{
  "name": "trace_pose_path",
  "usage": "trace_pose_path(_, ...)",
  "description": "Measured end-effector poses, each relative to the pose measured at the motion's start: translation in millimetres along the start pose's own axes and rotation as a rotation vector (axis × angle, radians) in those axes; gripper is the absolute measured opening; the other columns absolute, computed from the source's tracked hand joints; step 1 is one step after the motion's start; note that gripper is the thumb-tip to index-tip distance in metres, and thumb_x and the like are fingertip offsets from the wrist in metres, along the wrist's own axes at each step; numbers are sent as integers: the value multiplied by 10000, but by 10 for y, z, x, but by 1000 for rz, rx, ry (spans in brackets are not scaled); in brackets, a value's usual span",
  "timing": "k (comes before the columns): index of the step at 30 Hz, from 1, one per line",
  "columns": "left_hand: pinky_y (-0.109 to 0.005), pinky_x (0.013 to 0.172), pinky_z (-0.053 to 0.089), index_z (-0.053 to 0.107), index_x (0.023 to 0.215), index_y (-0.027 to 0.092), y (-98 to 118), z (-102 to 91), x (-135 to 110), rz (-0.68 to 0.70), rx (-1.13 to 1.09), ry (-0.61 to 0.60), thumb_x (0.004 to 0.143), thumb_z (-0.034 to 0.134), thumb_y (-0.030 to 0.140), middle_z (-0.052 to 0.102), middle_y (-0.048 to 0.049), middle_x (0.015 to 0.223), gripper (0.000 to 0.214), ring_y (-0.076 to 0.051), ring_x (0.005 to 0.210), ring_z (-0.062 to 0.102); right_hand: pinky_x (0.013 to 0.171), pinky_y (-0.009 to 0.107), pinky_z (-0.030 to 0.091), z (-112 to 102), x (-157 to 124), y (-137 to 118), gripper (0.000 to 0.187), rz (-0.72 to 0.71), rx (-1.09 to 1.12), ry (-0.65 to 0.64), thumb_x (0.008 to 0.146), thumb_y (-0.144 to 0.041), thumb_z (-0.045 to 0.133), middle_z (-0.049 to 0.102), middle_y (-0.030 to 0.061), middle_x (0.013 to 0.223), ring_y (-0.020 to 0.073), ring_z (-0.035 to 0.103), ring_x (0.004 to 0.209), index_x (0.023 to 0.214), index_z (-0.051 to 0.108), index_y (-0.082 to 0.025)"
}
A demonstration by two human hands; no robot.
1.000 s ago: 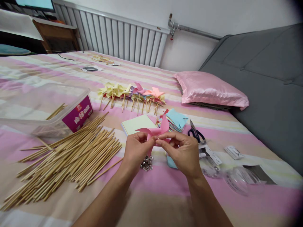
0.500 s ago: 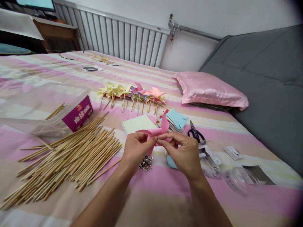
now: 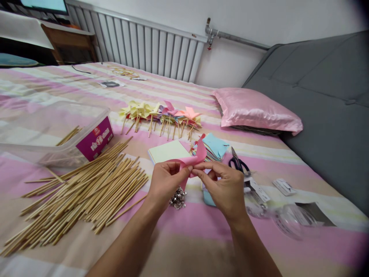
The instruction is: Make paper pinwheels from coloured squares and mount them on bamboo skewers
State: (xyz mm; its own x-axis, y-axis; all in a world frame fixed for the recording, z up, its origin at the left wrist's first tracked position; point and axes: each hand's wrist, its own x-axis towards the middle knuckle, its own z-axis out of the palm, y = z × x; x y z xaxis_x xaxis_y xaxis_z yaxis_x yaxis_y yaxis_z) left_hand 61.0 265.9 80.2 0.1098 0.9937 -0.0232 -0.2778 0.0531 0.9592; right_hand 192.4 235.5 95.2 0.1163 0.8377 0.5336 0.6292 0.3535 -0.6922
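Someone's bedroom, I'd say: striped bedspread (image 3: 198,238) at six o'clock, pink satin pillow (image 3: 256,109) and grey tufted headboard (image 3: 323,77) at two, radiator (image 3: 138,42) at eleven, and, cropped, probably a monitor (image 3: 44,4) at ten.

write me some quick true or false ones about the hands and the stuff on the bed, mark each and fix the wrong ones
1. The left hand holds the pink paper. True.
2. The right hand grips the scissors. False: the scissors lie on the bed, and the right hand's fingertips are close to the left thumb, by the pink paper.
3. The paper pinwheels lie farther away than the pale paper stack. True.
4. The metal pieces are inside the plastic box. False: the metal pieces are piled on the bed.
5. The plastic box has a purple label. True.
6. The pillow is blue. False: the pillow is pink.
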Motion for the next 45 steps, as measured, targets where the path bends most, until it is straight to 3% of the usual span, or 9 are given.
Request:
trace_pose_path(5, -213, 521, 406, 685, 597, 119, -6, -9, -3, 3, 17, -13, 617, 737, 274, 652, -35, 578, 164, -108, 528, 536, 481, 225, 405, -16, 7, -1, 51, -44, -9, -7, 770, -212, 661, 678, -25, 702, 70, 476, 432, 722, 677, -221)
trace_pose_path(8, -190, 455, 324, 619, 506, 125, 11, -13, -1, 14, 35, 6, 618, 734, 263, 537, 23, 460, 212, -68, 448, 433, 501, 223, 401, -32, 18, -4, 74, -67, 21, -40, 792, -165, 624, 668, -19, 750, 70, 479, 469, 753, 664, -215)
trace_pose_path(11, -182, 428, 267, 557, 446, 133, 32, -19, 4, 26, 31, 34, 606, 734, 239, 439, 58, 411, 261, -46, 415, 355, 509, 226, 391, -48, 37, -1, 75, -37, 109, -83, 800, -184, 617, 640, -11, 748, 82, 470, 509, 748, 662, -213)
trace_pose_path(14, -185, 433, 273, 551, 442, 137, 28, -27, 9, 29, 25, 39, 600, 735, 240, 457, 53, 424, 263, -50, 422, 365, 518, 231, 386, -60, 58, 16, 45, 11, 174, -123, 776, -234, 657, 600, -7, 733, 100, 467, 560, 743, 687, -224)
trace_pose_path(18, -197, 430, 286, 583, 469, 139, -5, -31, 10, 48, 54, 36, 617, 730, 281, 501, 35, 440, 252, -67, 425, 399, 723, 300, 453, -72, 79, 56, 30, 47, 172, -158, 719, -290, 715, 542, 15, 836, 161, 532, 795, 739, 721, -268)
trace_pose_path(21, -202, 432, 309, 594, 475, 138, -5, -25, 7, 53, 60, 20, 624, 723, 276, 523, 26, 442, 240, -78, 427, 427, 910, 386, 404, -75, 83, 83, 38, 70, 196, -186, 702, -306, 729, 537, 34, 1041, 220, 510, 1031, 730, 724, -281)
trace_pose_path(24, -199, 443, 323, 603, 478, 133, 15, -21, 0, 65, 65, 0, 629, 719, 258, 546, 16, 450, 227, -78, 437, 444, 998, 421, 334, -69, 83, 96, 41, 103, 246, -215, 706, -311, 726, 535, 28, 1158, 238, 471, 1137, 722, 718, -275)
trace_pose_path(35, -209, 491, 389, 728, 693, 122, 3, -32, -10, 76, 36, -67, 644, 728, 266, 662, -43, 610, 152, -107, 520, 521, 969, 395, 378, -19, 76, 102, 43, 218, 467, -200, 723, -278, 713, 615, 26, 1022, 208, 566, 1013, 705, 715, -239)
trace_pose_path(45, -199, 493, 406, 733, 718, 125, -2, -20, -5, 93, 28, -64, 634, 750, 281, 670, -35, 634, 177, -95, 515, 519, 971, 367, 360, -11, 78, 78, 66, 226, 410, -138, 730, -269, 706, 629, 29, 1009, 198, 567, 1015, 687, 720, -221)
